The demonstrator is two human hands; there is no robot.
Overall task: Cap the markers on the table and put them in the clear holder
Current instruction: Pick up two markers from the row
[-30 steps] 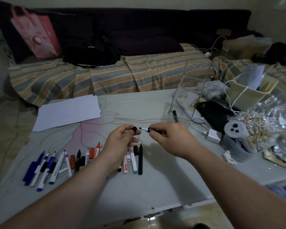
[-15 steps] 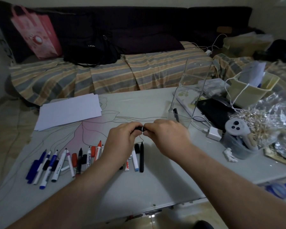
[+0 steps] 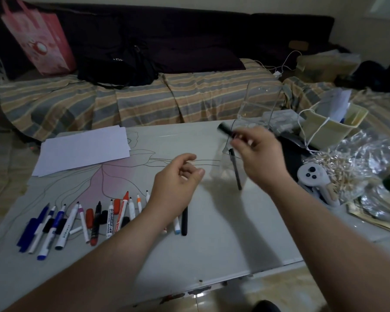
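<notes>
My right hand (image 3: 258, 157) holds a capped black marker (image 3: 226, 129) in the air, just in front of the clear holder (image 3: 257, 102). One black marker (image 3: 235, 170) leans inside the holder. My left hand (image 3: 175, 188) hovers over the table (image 3: 223, 233) with loosely curled fingers and nothing in it. A row of several markers (image 3: 95, 218) and loose caps lies at the front left; some are uncapped, tips pointing away from me. A black pen (image 3: 184, 221) and a blue-ended marker (image 3: 176, 225) lie partly under my left wrist.
White paper sheets (image 3: 83, 149) lie at the back left. On the right sit a cream bin (image 3: 333, 124), a white controller (image 3: 311, 176), a black case and a crinkled plastic bag (image 3: 358, 167). A striped sofa (image 3: 144, 102) runs behind the table.
My hands pressed the cap onto the black marker, then parted. My right hand carried the capped marker up and right toward the holder; my left hand let go and dropped lower.
</notes>
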